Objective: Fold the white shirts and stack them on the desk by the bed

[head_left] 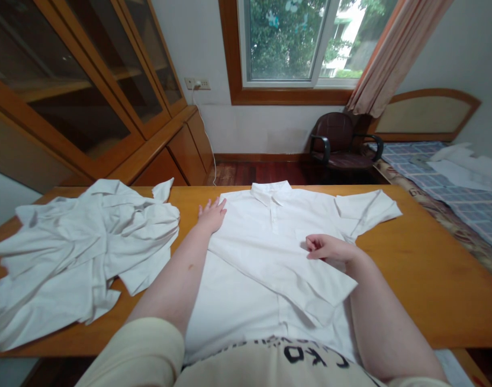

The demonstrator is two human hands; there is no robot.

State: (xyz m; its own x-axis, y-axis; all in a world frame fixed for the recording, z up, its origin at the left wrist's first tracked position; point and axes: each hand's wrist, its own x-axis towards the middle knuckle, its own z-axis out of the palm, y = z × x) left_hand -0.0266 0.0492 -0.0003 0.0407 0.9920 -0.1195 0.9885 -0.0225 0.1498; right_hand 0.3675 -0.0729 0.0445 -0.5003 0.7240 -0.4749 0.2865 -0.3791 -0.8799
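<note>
Top (230,372), cream, black lettering, worn by the person at the near edge. Table (427,274), wood, broad, spanning the near half of the room as I see it.

Shirt (250,231), white, one, laid on the middle of the table between the person's forearms; collar (266,198) at the far edge, hem toward the person. Left sleeve (306,285) folded in across the front, its cuff end pointing right and near. Right sleeve (367,212) spread outward over the table, creased.

Right hand (328,248): over the right part of the shirt front, just beyond the folded sleeve; fingers curled in; whether they pinch any cloth I cannot tell. Left hand (212,216): palm down on the shirt's left edge, fingers spread, grasping nothing.

Heap (77,236), white cloth, rumpled, at the table's left, apart from the shirt.

Beyond the table: cabinet (185,148), wood and glass, left; chair (337,131), dark, black arms, right of centre; bed (443,174), checked cover, white cloth on it, right. Farthest: socket (203,84) with white cord (208,131); window (286,48), wood-framed, trees outside; curtain (403,54), pink, at its right.
</note>
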